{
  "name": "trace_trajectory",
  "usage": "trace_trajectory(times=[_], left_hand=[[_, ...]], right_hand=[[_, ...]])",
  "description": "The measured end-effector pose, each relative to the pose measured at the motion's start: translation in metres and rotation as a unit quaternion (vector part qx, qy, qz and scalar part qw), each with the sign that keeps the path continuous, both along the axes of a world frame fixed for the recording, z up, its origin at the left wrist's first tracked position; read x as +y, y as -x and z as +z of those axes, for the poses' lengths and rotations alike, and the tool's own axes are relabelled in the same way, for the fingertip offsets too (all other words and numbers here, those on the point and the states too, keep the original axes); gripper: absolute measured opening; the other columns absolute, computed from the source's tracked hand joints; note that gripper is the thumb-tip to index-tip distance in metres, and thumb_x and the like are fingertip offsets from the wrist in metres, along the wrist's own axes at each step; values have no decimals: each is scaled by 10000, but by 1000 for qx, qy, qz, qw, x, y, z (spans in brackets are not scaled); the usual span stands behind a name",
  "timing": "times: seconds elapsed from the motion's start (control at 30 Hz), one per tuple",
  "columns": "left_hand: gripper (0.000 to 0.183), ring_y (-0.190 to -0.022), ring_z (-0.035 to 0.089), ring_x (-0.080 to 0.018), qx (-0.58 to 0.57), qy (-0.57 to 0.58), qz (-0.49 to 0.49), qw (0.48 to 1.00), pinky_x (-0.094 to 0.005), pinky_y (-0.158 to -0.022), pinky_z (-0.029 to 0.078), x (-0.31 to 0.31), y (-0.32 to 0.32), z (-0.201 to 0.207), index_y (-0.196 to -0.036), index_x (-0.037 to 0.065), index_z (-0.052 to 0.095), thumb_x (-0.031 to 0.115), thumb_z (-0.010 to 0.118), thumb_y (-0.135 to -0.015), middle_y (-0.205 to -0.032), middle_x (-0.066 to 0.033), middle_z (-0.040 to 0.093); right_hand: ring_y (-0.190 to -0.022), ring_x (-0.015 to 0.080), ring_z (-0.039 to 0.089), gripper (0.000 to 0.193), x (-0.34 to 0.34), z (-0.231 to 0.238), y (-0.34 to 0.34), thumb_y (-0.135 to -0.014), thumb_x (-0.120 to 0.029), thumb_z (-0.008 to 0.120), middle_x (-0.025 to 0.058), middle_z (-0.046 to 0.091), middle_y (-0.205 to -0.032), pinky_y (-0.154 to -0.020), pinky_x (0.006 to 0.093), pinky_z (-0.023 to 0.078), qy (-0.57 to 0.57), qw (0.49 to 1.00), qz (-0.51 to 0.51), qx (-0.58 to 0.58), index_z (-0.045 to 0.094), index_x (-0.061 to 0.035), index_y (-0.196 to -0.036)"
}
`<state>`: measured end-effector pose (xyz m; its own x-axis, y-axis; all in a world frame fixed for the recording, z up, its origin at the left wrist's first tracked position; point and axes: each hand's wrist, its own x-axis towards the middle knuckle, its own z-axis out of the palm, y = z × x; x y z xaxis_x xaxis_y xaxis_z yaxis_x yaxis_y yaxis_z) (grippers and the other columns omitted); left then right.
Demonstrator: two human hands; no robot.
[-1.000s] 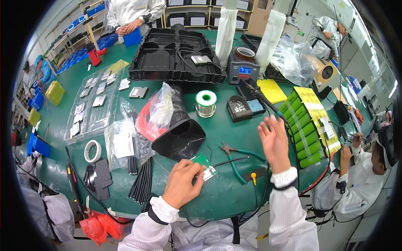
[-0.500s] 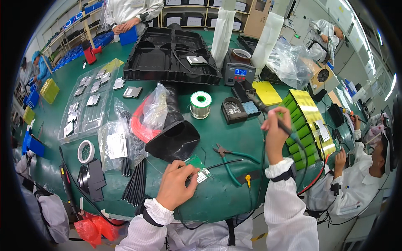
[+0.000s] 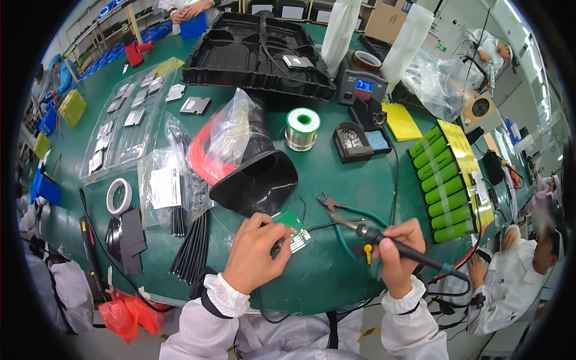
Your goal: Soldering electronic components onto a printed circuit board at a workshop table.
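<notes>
My left hand [image 3: 258, 249] pinches the near edge of a small green circuit board [image 3: 290, 219] on the green table. The board carries a row of silvery metal tabs, and a black wire [image 3: 327, 225] runs from it to the right. My right hand [image 3: 401, 249] grips a soldering iron [image 3: 429, 262] by its dark handle, its tip pointing left toward the board and apart from it. Beneath the iron lie green-handled cutting pliers [image 3: 363, 214], partly covered. A yellow ring-shaped connector [image 3: 368, 249] rests near my right hand.
Behind stand a solder spool [image 3: 302, 138], a soldering station [image 3: 354, 96] and a black tip-cleaning holder [image 3: 351, 151]. A green battery pack [image 3: 447, 192] lies at right. A black funnel-shaped tube [image 3: 258, 186] and black wires [image 3: 192, 252] are at left. Co-workers sit around.
My right hand has brought the soldering iron down and nearer the board, from beside the holder. My left hand still holds the board. The view has shifted slightly.
</notes>
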<state>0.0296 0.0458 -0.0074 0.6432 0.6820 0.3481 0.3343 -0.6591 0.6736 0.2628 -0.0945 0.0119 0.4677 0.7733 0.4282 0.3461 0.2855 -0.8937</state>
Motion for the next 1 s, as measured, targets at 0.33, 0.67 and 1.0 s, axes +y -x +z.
trace_trajectory(times=[0.33,0.67,1.0], left_hand=[[101,-900,616,-257,-2,-20,-6,1000,-394,-819,489,2,1,-5,-877,47,729,33,736,-778,-934,-22,759],[109,-914,616,-253,13,-19,-5,1000,-390,-832,480,1,2,-4,-877,51,730,32,737,-770,-945,-5,759],[119,-928,619,-256,14,-18,-11,1000,-390,-836,480,2,3,-3,-871,57,717,24,738,-758,-964,1,764]], right_hand=[[-475,139,577,192,1,-27,14,-811,-73,742,66,636,-594,-475,264,420,79,991,43,-102,576,-9,-885],[-478,138,566,200,-3,-36,16,-800,-92,764,49,613,-596,-484,259,429,75,993,28,-88,609,-7,-893],[-492,175,598,223,-2,-32,16,-787,-98,772,97,663,-655,-495,269,461,74,990,45,-107,596,0,-884]])
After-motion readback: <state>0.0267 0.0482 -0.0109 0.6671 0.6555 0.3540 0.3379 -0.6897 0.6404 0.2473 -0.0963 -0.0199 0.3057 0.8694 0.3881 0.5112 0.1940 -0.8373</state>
